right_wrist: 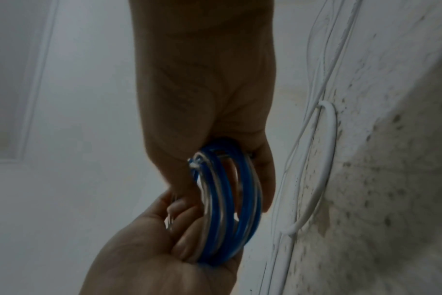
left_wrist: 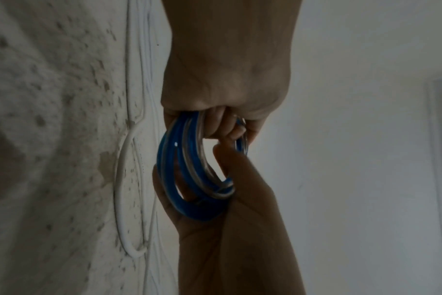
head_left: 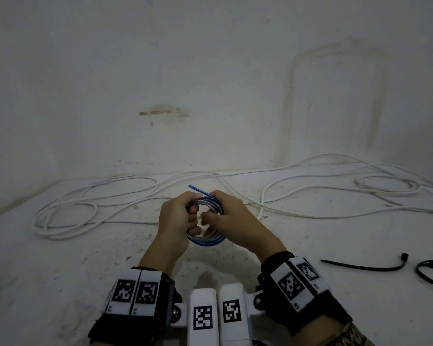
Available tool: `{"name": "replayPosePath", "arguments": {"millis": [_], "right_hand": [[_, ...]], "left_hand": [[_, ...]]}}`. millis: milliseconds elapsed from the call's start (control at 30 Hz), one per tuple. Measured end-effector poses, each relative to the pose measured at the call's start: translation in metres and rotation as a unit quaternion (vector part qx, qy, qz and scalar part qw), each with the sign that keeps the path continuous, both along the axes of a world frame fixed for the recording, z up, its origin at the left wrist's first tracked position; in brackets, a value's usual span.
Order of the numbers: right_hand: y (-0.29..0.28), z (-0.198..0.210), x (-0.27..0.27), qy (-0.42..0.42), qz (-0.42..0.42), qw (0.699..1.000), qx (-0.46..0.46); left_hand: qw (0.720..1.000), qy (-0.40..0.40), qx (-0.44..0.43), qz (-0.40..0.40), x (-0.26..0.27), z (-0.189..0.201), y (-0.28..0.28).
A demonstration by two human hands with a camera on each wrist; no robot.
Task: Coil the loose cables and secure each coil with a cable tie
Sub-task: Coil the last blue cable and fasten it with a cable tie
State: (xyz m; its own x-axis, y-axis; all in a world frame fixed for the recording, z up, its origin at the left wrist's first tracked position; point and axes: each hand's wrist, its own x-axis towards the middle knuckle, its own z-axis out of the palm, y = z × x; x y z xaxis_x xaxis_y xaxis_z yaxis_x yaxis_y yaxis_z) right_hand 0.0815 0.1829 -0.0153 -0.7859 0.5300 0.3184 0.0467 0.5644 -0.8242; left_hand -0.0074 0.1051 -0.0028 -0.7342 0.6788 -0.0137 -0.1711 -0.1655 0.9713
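Where both hands' fingers curl round the blue coil, its sides vanish — only arcs show.

Black wrist straps, white blocks bearing square code markers.

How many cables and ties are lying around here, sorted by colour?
Blue and clear cable coil, held by the left hand and the right hand: 1
White cable, loose on the surface; strand count unclear: at least 1
Black cable ties: 2
Total: at least 4
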Motion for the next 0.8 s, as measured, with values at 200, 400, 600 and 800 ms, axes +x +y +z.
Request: {"name": "replayPosePath", "arguments": {"millis": [200,400,600,800], "right_hand": [[0.009,-0.001,-0.001,-0.032,-0.098,0.99,0.1],[0.011,0.004,0.005,-0.124,-0.073,0.972,0.186],[0.006,0.011,0.008,-0.094,-0.089,0.978,0.165],[0.002,0.01,0.006,-0.021,-0.087,0.99,0.106]], "left_hand": [[0.997,0.071,-0.009,-0.009,0.007,-0.003,0.007],[0.866,0.498,-0.044,-0.002,-0.004,-0.004,-0.003],[0.866,0.466,-0.132,-0.126,-0.002,-0.008,0.0],[0.91,0.384,-0.134,-0.082,0.002,-0.004,0.001]]}}
